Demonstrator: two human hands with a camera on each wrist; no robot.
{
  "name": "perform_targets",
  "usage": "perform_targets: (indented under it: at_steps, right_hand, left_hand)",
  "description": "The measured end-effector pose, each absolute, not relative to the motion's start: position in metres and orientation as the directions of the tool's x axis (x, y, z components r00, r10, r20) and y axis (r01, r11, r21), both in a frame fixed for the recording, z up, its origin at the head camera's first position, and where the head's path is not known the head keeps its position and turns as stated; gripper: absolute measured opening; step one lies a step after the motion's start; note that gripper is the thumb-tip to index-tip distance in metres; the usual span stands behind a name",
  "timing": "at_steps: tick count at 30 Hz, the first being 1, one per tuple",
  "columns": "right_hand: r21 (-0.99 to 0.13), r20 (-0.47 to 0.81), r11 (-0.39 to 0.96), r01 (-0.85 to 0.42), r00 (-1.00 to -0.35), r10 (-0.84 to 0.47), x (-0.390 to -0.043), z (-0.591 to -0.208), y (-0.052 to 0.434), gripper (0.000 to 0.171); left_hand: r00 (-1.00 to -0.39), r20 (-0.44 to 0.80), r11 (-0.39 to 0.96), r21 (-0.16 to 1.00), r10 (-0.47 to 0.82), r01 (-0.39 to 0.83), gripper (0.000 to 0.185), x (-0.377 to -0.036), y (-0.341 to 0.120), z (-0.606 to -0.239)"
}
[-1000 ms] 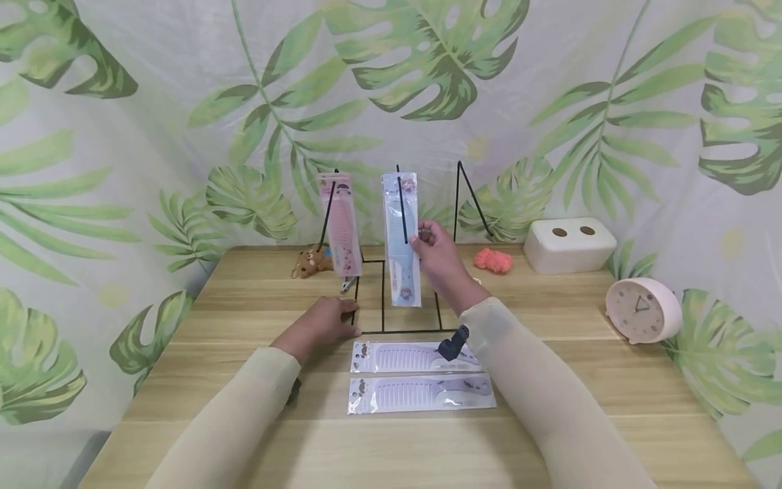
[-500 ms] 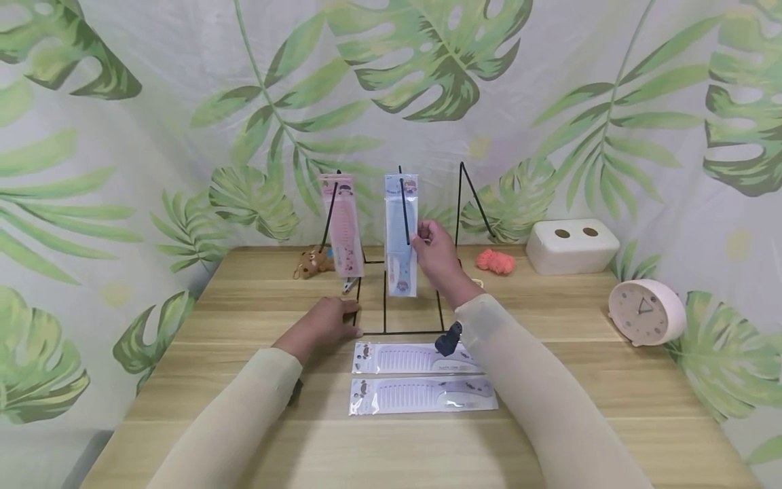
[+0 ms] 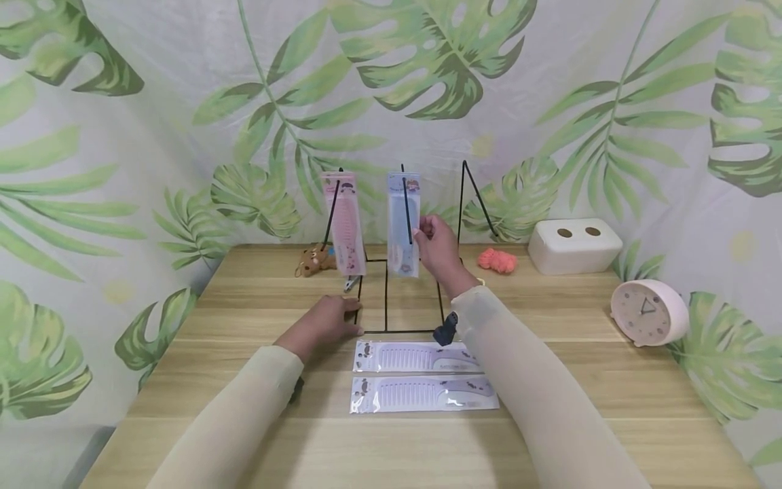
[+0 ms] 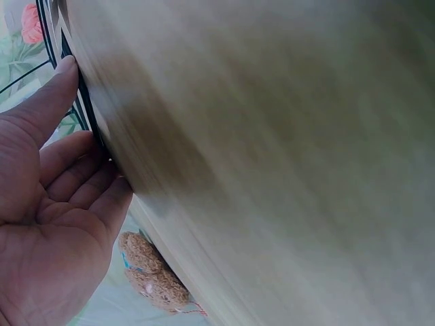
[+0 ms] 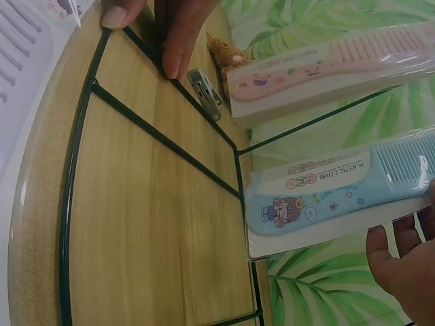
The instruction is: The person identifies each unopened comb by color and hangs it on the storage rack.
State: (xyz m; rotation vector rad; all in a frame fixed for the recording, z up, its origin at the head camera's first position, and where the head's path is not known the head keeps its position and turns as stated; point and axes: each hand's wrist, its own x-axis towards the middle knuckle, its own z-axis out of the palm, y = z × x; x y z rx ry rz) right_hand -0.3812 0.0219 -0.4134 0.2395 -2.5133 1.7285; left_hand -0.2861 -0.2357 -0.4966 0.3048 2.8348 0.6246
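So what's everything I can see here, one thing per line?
Wire rack: one, black, middle of the table, three hooks.
Pink comb: one, packaged, hanging on the left hook.
Blue comb: one, packaged, hanging on the middle hook.
Purple combs: two, packaged, flat in front of the rack.
Teddy bear: one, brown, behind the rack.
Nail clipper: one, metal, by the bear.
Yarn: one, coral, right of the rack.
Box: one, white, two holes on top.
Clock: one, pale pink, far right.
Table: one, light wood.
Left hand: rests on the rack's base.
Right hand: fingers pinch the blue comb's pack.
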Motion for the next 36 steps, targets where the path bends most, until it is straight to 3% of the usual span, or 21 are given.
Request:
perform_targets:
  at_steps: [15, 36]
  right_hand:
    - [-0.882, 0.153, 0.439, -0.170, -0.985, -0.075, -0.389, -0.416, 0.020, 0.024]
    - [-0.893, 0.208, 0.382, -0.240, -0.970, -0.123, -0.387, -0.424, 0.038, 0.028]
  left_hand:
    - [-0.954, -0.174, 0.893, 0.423, 0.246, 0.153, 0.070, -0.288, -0.237, -0.498]
    - [-0.955, -0.176, 0.891, 0.430, 0.239, 0.144, 0.069, -0.288, -0.236, -0.498]
